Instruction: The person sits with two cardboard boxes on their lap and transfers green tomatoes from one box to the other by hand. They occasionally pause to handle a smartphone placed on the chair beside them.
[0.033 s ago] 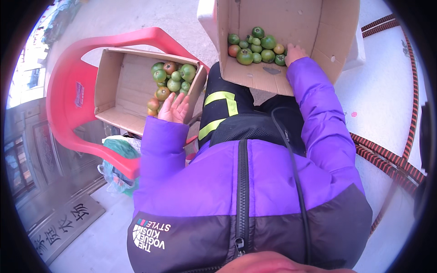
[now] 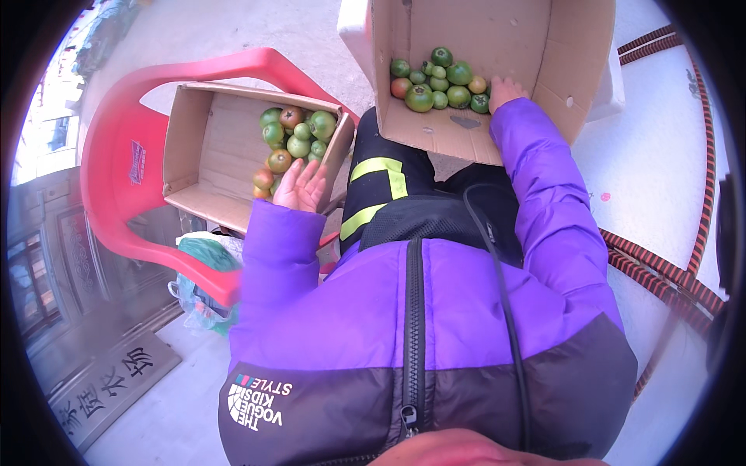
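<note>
My left hand point(image 2: 301, 186) is open, palm up with fingers stretched, at the near right corner of a shallow cardboard box point(image 2: 180, 147). Green and reddish tomatoes point(image 2: 298, 146) are gathered at that box's right end, just beyond my fingertips. A second, deeper cardboard box point(image 2: 559, 74) stands to the right and farther off. Inside it, my right hand point(image 2: 507, 92) reaches down beside a cluster of mostly green tomatoes point(image 2: 439, 83), nearest the ones at its right edge. Its fingers look apart and I see nothing in them; the fingertips are partly hidden.
The left box rests on a red plastic chair point(image 2: 105, 171) with a curved frame. A clear and green plastic bag point(image 2: 203, 268) hangs or lies below it. White surface point(image 2: 357, 27) shows behind the right box. Dark striped bands point(image 2: 660, 276) cross the pale area at right. A black cord point(image 2: 501, 287) runs down my jacket.
</note>
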Demonstrator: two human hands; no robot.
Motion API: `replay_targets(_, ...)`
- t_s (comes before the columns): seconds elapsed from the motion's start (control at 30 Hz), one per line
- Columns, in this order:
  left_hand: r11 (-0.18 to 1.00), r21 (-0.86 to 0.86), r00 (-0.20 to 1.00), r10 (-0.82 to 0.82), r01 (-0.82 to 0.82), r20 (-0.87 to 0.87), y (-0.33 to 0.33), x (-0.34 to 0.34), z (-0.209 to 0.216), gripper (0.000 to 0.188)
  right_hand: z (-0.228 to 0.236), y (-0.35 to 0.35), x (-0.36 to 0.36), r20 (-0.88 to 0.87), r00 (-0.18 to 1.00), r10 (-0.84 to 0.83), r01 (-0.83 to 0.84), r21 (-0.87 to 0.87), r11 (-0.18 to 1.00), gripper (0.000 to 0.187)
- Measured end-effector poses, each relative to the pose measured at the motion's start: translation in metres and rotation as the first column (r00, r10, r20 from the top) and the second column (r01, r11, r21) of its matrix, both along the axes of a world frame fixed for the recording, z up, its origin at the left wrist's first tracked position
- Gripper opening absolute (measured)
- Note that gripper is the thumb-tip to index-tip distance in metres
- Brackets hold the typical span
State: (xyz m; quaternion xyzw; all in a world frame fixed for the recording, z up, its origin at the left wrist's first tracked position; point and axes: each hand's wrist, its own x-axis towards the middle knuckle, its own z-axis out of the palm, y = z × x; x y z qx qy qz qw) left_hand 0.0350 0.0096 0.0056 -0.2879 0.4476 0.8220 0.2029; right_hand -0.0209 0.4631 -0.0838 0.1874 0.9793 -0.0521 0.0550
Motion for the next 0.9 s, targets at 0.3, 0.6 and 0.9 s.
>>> replay_targets(0.3,0.987,-0.032,0.988,-0.156,0.156,0.001,0.013,0.003,-0.002,0.048,0.036,-0.011,0.009,-0.074,0.996,0.052,-0.05,0.028,0.998,0.034)
replay_targets(0.6,0.838,0.295,0.887,-0.451,0.459,-0.096,0.063,0.017,0.013,0.055,0.098,-0.133,0.059,-0.454,0.801,0.389,-0.587,-0.722,0.367,0.044)
replay_targets(0.9,0.973,-0.004,0.972,0.232,-0.232,0.028,0.007,-0.003,0.014,0.056,0.042,-0.082,-0.034,-0.101,0.925,0.367,-0.368,0.002,0.93,0.035)
